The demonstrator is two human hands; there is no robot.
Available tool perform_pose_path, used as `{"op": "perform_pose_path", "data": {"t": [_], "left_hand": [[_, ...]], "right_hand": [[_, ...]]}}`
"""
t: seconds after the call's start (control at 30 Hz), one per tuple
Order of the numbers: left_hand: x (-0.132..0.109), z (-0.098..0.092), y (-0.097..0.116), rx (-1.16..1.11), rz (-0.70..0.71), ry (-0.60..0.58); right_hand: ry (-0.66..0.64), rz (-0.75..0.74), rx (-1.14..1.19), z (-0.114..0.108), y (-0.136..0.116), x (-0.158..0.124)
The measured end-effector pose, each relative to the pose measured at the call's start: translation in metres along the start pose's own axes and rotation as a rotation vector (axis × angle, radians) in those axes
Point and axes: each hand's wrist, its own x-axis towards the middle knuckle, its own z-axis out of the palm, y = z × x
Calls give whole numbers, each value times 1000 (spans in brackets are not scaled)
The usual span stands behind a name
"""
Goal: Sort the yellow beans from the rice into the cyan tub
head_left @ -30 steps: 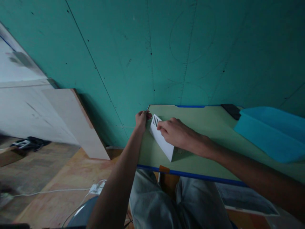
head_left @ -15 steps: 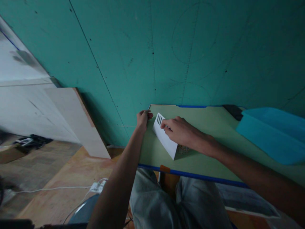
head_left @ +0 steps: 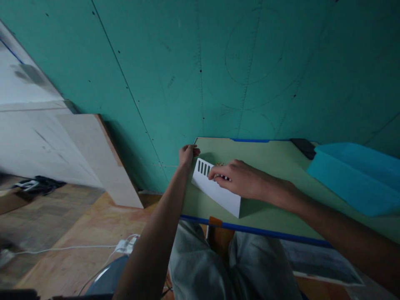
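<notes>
A white slotted scraper (head_left: 215, 192), a flat plate with a row of slots along its upper edge, stands tilted on the pale green tabletop (head_left: 265, 160). My right hand (head_left: 239, 178) is closed over the slotted edge, fingers curled into the slots. Small brownish bits (head_left: 219, 164) show just behind the plate; most of that spot is hidden by my hand. At the far left corner, my left hand (head_left: 188, 155) is closed around the tabletop's edge, thumb side up.
A turquoise bin (head_left: 359, 177) sits at the right of the tabletop, beside a dark flat object (head_left: 303, 148). Green wallboard (head_left: 175, 83) rises directly behind. A white panel (head_left: 103, 162) leans at left, and a white power strip (head_left: 126, 246) lies on the floor.
The scraper has turned flatter across the tabletop and shifted slightly toward me. The bits now show behind its far side rather than at its near right. My left hand stays put.
</notes>
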Motion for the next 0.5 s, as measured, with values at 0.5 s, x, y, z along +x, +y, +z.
{"op": "perform_pose_path", "data": {"t": [0.5], "left_hand": [[-1,1,2,-13,-21,5]], "right_hand": [[-76,-159,-4,-9,18,-8]]}}
